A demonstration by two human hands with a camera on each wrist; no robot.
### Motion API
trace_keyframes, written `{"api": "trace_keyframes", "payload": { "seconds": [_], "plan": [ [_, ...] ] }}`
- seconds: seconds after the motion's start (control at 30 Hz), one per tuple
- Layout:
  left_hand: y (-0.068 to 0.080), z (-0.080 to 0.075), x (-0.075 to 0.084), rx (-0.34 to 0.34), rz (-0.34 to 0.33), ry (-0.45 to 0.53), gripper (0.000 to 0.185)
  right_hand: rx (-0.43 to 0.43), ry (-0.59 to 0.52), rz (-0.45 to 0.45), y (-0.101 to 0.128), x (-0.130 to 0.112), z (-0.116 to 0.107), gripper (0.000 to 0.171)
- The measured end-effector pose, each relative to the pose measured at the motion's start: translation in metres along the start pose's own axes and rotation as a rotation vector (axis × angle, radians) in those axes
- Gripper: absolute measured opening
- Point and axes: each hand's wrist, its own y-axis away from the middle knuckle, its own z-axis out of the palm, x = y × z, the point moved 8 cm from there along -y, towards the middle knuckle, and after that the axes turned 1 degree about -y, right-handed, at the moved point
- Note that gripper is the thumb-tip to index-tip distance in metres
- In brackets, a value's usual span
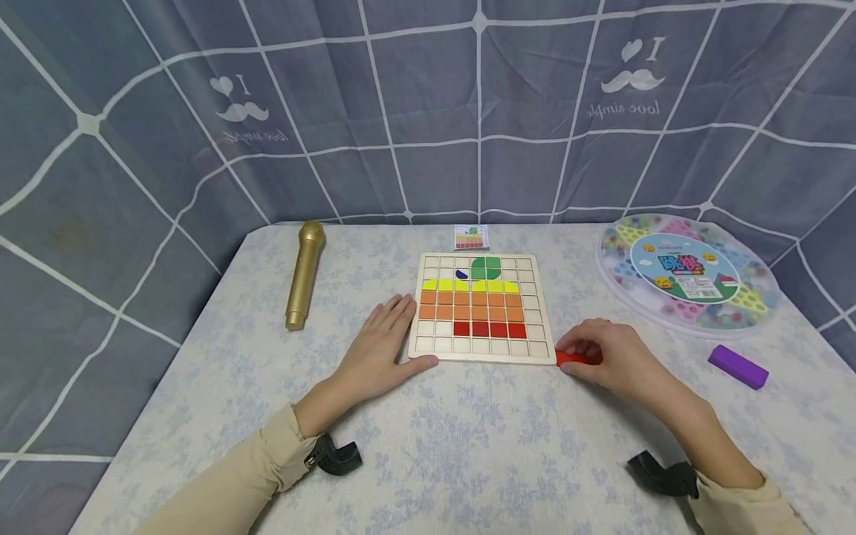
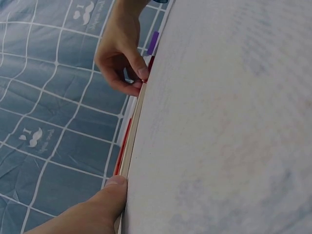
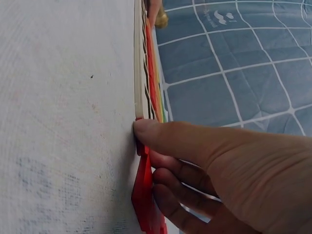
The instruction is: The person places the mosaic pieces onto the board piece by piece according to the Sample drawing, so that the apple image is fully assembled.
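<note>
A pale wooden grid board point(image 1: 543, 327) lies on the table with green, blue, yellow, orange and red tiles set in its squares; the lower red row has bare squares at its left. My left hand point(image 1: 374, 353) rests along the board's left edge, fingers extended and thumb at the near corner. At the near right corner, my right hand point(image 1: 618, 360) pinches a red tile point(image 3: 140, 146) between thumb and fingers, right beside the board's edge. More red tiles point(image 3: 145, 195) lie under the curled fingers, partly hidden by them.
Behind the board lies a small picture card point(image 1: 471, 237) with a similar coloured pattern. A gold microphone point(image 1: 305, 275) lies to the left. At the right are a round clear case point(image 1: 622, 286) of colourful pieces and a purple block point(image 1: 738, 366). A grey checked curtain point(image 1: 435, 111) hangs behind.
</note>
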Motion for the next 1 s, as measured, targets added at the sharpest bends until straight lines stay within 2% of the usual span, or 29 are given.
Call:
{"api": "trace_keyframes", "payload": {
  "seconds": [0.37, 0.6, 0.8, 1.0],
  "plan": [
    [0.0, 0.0, 0.0, -0.002, -0.002, 0.0, 0.106, -0.038, -0.059, 0.077, -0.001, 0.007, 0.004, 0.025],
    [0.0, 0.0, 0.0, -0.006, -0.007, 0.002, 0.106, -0.04, -0.165, 0.049, -0.002, -0.001, 0.004, 0.014],
    [0.0, 0.0, -0.001, -0.01, -0.01, 0.005, 0.105, 0.03, -0.286, 0.084, -0.013, -0.014, 0.011, 0.015],
    [-0.001, 0.001, -0.001, -0.013, -0.001, 0.002, 0.106, 0.133, -0.265, 0.148, -0.021, -0.02, 0.023, 0.011]
  ]
}}
